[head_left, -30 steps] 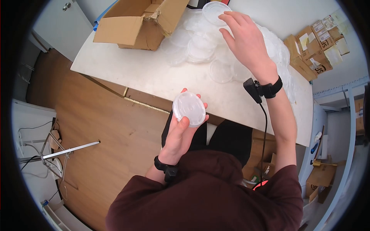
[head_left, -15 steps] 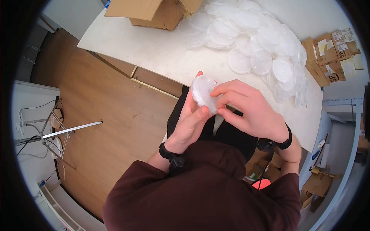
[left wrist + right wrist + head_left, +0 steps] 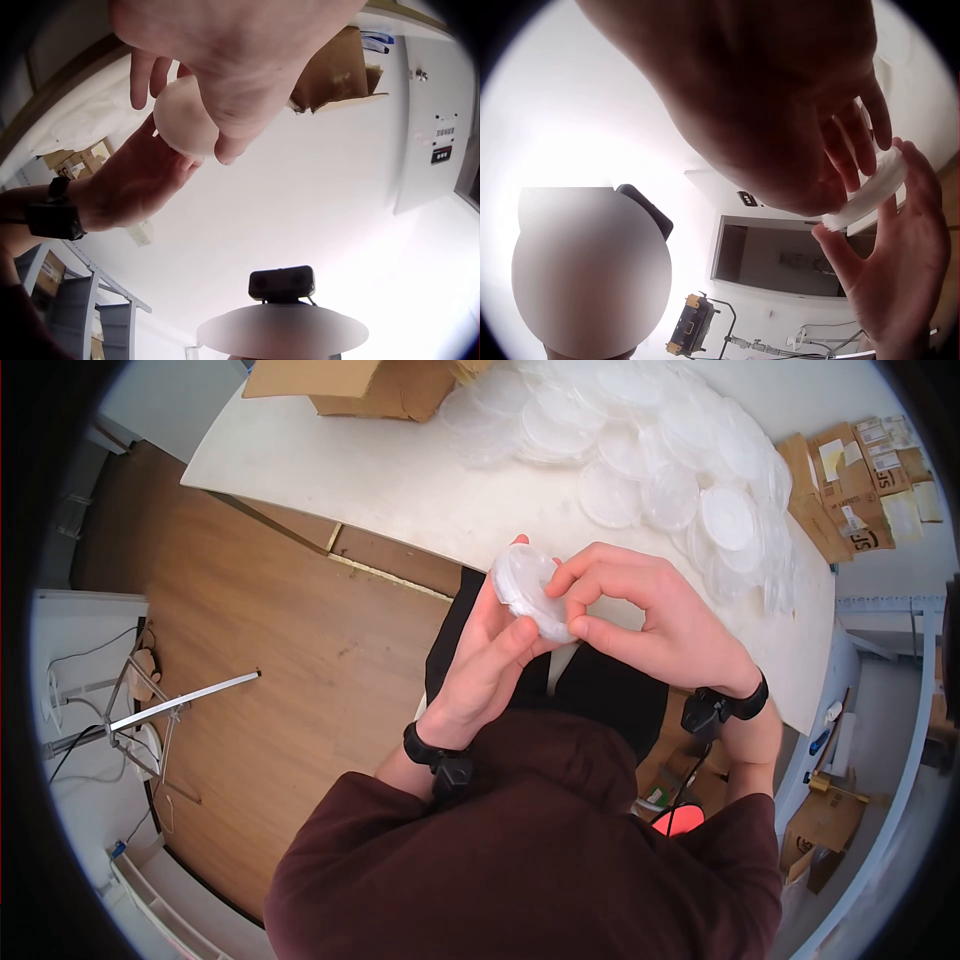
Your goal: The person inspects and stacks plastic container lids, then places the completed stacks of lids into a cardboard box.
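A small stack of round translucent plastic lids (image 3: 522, 582) is held over the lap, just off the table's front edge. My left hand (image 3: 474, 682) grips the stack from the left, thumb along the near rim and fingers behind it. At the right rim, my right hand (image 3: 672, 618) pinches the edge with curled fingers and thumb. In the right wrist view the lids (image 3: 870, 191) appear edge-on, between the left hand (image 3: 904, 262) and the right fingertips. The left wrist view shows one pale face of the lids (image 3: 184, 118), partly hidden by the left thumb.
A wide heap of similar lids (image 3: 665, 495) covers the back right of the white table (image 3: 340, 485). An open cardboard box (image 3: 390, 390) stands at the back left. Taped parcels (image 3: 850, 485) are stacked beyond the table's right end, near a blue-grey shelf frame (image 3: 915, 710).
My right hand has come back from the heap to the lids in my left hand and now pinches their rim. The left hand has tilted the stack and shifted slightly right.
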`<control>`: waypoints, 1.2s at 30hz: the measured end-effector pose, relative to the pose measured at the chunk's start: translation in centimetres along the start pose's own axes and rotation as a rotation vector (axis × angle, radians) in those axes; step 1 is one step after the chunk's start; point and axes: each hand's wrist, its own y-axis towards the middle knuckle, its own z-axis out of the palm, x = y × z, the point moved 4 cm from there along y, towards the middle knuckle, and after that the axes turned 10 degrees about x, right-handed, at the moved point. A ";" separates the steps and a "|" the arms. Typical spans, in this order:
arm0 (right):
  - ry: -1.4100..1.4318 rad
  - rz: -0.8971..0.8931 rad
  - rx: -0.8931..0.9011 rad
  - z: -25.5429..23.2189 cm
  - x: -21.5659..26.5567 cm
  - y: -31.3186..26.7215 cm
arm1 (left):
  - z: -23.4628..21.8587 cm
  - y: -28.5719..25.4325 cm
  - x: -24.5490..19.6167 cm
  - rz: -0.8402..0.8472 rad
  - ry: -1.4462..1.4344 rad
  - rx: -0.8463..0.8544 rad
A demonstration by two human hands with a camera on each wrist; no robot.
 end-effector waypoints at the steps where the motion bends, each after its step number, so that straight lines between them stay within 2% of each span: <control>1: 0.021 0.011 0.009 0.0 -0.1 0.0 | 0.0 0.0 0.0 -0.006 -0.010 0.001; 11: 0.076 0.130 0.056 0.3 -0.4 -0.3 | -0.4 -0.1 0.5 -0.034 -0.012 0.002; 13: 0.176 0.251 0.039 -0.2 -0.5 -0.4 | -0.1 -0.1 0.4 -0.043 -0.035 -0.009; 14: 0.174 0.252 0.037 -0.2 -0.6 -0.5 | -0.1 -0.1 0.3 -0.051 -0.055 -0.023; 16: 0.123 0.222 -0.077 -1.1 -0.5 -0.6 | -0.4 -0.2 0.5 -0.040 -0.060 -0.023; 17: 0.114 0.217 -0.080 -1.5 -0.4 -0.4 | -0.5 -0.3 0.5 -0.031 -0.063 -0.028; 18: -0.090 0.144 -0.224 -2.8 0.0 -0.2 | -0.2 -0.1 0.3 -0.025 -0.059 -0.016; 20: -0.572 -0.004 -0.502 -5.2 1.1 0.2 | 0.2 0.2 0.0 -0.057 0.036 -0.104; 21: -0.583 -0.006 -0.509 -6.5 0.8 0.7 | 0.2 0.3 0.1 -0.054 0.038 -0.091; 23: -0.894 -0.041 -0.776 -9.4 0.6 1.3 | -0.3 0.2 0.2 -0.034 0.019 -0.076; 24: -0.898 -0.047 -0.784 -10.9 -0.2 2.1 | -0.6 0.1 0.4 -0.029 0.025 -0.068; 26: -1.106 0.008 -0.785 -13.3 -2.0 3.6 | -0.8 0.2 0.7 0.004 -0.070 -0.001; 27: -1.115 0.006 -0.795 -14.0 -2.9 4.1 | -0.8 0.2 0.7 0.005 -0.064 0.011; 29: -1.085 0.025 -0.694 -14.0 -3.8 5.8 | -0.8 0.2 0.6 0.018 -0.064 -0.003; 31: -1.039 0.003 -0.651 -12.2 -3.1 5.3 | -0.7 0.3 0.2 0.024 -0.011 -0.045; 33: -0.695 0.010 -0.455 -9.0 -1.5 4.5 | -0.9 0.0 0.2 0.030 0.037 -0.119; 35: -0.445 -0.056 -0.146 -4.9 0.3 3.4 | -1.2 0.1 0.1 0.075 -0.026 -0.056; 36: -0.434 -0.053 -0.137 -3.1 0.8 2.7 | -1.1 0.1 0.1 0.090 -0.024 -0.087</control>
